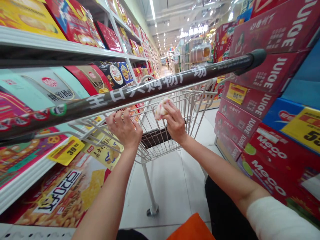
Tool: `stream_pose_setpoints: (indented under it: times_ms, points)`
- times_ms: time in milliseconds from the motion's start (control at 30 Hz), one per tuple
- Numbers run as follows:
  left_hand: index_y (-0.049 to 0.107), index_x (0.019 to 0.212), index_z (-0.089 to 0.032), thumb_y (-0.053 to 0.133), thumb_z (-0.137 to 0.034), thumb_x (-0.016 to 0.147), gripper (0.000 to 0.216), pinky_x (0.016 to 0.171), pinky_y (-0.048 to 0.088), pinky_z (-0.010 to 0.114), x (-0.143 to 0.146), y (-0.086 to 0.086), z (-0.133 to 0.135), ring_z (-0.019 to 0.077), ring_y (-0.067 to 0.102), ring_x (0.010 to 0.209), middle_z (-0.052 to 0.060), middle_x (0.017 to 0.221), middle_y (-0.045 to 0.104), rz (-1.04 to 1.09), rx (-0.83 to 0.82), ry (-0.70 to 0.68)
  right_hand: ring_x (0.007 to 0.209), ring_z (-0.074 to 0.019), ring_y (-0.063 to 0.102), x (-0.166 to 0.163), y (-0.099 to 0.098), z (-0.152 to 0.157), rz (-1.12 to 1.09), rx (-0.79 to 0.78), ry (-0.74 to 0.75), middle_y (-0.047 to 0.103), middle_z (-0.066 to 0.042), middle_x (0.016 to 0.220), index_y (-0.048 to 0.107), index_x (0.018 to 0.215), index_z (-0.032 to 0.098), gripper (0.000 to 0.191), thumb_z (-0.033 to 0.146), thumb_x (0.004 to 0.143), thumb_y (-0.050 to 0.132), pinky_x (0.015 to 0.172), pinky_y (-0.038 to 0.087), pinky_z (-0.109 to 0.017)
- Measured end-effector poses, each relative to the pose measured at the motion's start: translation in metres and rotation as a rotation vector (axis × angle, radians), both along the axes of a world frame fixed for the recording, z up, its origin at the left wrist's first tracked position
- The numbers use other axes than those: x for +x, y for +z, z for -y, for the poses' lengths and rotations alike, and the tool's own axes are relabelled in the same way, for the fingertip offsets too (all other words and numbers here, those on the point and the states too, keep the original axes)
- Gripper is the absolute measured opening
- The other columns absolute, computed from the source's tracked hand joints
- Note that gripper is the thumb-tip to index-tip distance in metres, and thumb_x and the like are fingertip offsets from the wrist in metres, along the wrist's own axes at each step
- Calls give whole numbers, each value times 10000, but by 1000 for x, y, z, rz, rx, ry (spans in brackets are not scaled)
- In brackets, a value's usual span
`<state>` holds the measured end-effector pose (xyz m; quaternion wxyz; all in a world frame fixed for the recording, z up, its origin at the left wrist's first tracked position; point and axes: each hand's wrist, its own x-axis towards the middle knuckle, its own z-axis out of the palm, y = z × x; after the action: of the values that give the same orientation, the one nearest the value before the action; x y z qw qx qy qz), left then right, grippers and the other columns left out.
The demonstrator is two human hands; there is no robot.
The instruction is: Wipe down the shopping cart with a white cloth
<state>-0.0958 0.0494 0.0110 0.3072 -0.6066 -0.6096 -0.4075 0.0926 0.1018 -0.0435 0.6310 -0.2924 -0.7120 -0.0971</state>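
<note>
A shopping cart (170,141) of light wire stands right in front of me, its dark handlebar (155,85) with white lettering slanting across the view. My left hand (125,128) is at the near left of the wire basket, fingers bent over its wires below the handlebar. My right hand (176,125) pinches a crumpled white cloth (163,108) with pinkish marks, held against or just above the wire side. Whether the cloth touches the wires I cannot tell. A dark panel (156,137) is fixed to the near side of the basket, between my hands.
Shelves (75,43) of gift boxes run along the left, with a yellow price tag (66,150) close to my left arm. Stacked red juice cartons (265,73) and red boxes (270,160) wall the right. A tiled floor (172,186) lies below; one caster (152,210) shows.
</note>
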Motion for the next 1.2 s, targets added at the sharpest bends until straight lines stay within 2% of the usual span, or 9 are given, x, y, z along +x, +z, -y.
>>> stream_pose_setpoints:
  times_ms: [100,233,300,533,600,800,1033,1100,1200]
  points:
    - [493,1365,-233,528,-229,824,543,1177,163,627,0,2,5,351,338,1363,145,1351,501,-13,-10,-11,1505,-176,262,-14,-7,-2,30,25,-2,558,28,1428,678,1056,276,360,134,996,353,1240,369,-476]
    - [515,1343,-239,541,-215,822,522,1166,232,601,0,5,10,342,394,1330,124,1332,533,-49,12,12,1455,-183,374,-12,-58,2,124,55,15,643,-31,1339,698,1027,216,332,125,992,381,1204,427,-440]
    - [516,1345,-239,540,-211,825,521,1163,247,594,0,4,10,341,398,1329,116,1337,534,-59,16,22,1431,-188,414,-8,-69,7,156,44,26,680,-39,1284,707,998,213,330,121,990,391,1189,440,-455]
    - [507,1380,-224,521,-257,860,520,1194,182,555,-1,3,11,334,352,1358,115,1399,499,-17,-42,-5,1487,-185,309,-27,-11,13,109,38,31,601,28,1390,696,1090,285,350,176,1005,374,1237,371,-463]
    - [496,1399,-233,523,-279,865,537,1185,184,547,-5,7,15,336,340,1363,111,1406,499,-2,-78,-51,1479,-181,327,-36,-15,10,116,31,32,603,26,1387,691,1102,284,348,178,1009,373,1249,347,-474]
    - [584,1332,-214,368,-340,954,453,1069,339,485,-27,32,32,287,540,1178,82,1216,680,-62,-173,-139,1382,-175,475,-43,-69,18,149,102,52,728,-27,1187,705,1036,230,285,117,976,450,1152,477,-436]
    - [667,1240,-238,328,-358,969,450,1045,401,409,-42,51,43,212,630,1171,34,1237,709,-146,-233,-219,1475,-176,335,-76,-13,21,208,34,132,599,29,1393,690,1108,286,348,177,1005,376,1234,368,-460]
    - [654,1261,-227,314,-348,970,463,1066,402,401,-45,54,46,197,619,1206,33,1279,687,-166,-272,-267,1474,-164,336,-85,-15,17,226,30,137,595,26,1398,690,1115,278,372,171,1011,348,1248,342,-456]
    - [633,1291,-209,297,-337,967,484,1104,392,408,-49,56,51,189,589,1259,41,1338,646,-175,-317,-313,1436,-165,405,-89,-39,16,250,49,156,652,-23,1330,690,1129,238,351,150,1004,374,1227,372,-455]
